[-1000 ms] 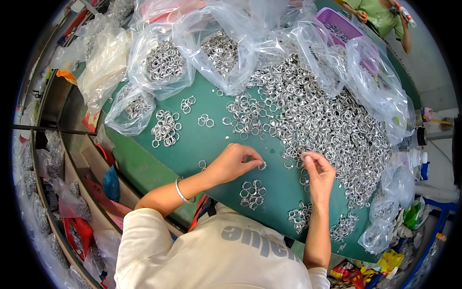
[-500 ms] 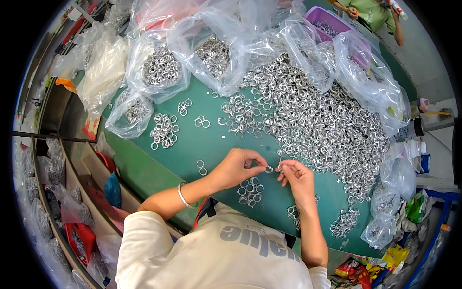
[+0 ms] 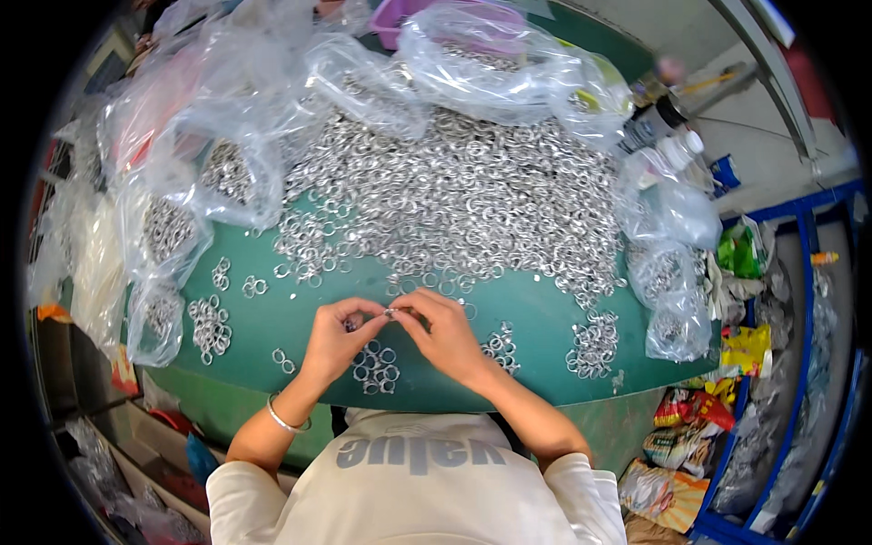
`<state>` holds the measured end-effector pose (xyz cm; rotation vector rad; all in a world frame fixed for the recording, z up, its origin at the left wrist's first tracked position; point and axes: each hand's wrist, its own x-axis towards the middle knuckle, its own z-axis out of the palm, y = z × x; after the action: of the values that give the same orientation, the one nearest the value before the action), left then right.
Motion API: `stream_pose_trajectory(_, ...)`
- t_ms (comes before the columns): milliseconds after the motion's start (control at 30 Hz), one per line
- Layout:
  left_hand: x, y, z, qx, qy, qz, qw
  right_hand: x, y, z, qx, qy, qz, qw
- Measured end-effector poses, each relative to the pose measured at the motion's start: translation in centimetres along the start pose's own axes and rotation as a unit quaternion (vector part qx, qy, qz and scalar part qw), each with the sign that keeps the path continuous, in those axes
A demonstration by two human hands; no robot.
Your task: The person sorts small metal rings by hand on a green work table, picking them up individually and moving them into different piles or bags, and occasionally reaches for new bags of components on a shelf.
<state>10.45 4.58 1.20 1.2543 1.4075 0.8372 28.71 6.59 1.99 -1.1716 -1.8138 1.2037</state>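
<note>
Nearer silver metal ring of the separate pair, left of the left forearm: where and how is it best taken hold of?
Probably by its thin outer rim, pinched from above on the near side: this round silver metal ring appears to lie flat on the green tabletop, and its companion ring lies close to its far-left side.

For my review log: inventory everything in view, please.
Large ring pile: one, silver, far side
Small ring groups: several, silver, near side
Held metal piece: count unclear, silver, between fingertips
Table: one, green, centre
Bags: several, clear, table edges
Bin: one, purple, far edge
White-capped bottle: one, translucent, right edge
Packages: several, multicoloured, lower right
Rack: one, blue, right
Bracelet: one, silver, left wrist
Shirt: one, cream, bottom
Left hand: one, bare, centre
Right hand: one, bare, centre
</note>
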Motion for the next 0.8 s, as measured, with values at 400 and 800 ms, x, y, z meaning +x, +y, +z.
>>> stream_pose_trajectory(400,0.4,-0.5,0.0,-0.050,-0.009,-0.009,0.999,-11.4,3.4,-15.0,-0.158,0.371,0.159,0.901)
stream_pose_trajectory(800,0.2,1.4,2.1,-0.053,-0.042,-0.063,0.996,-21.1,10.6,-22.3,-0.391,0.441,0.288,0.755)
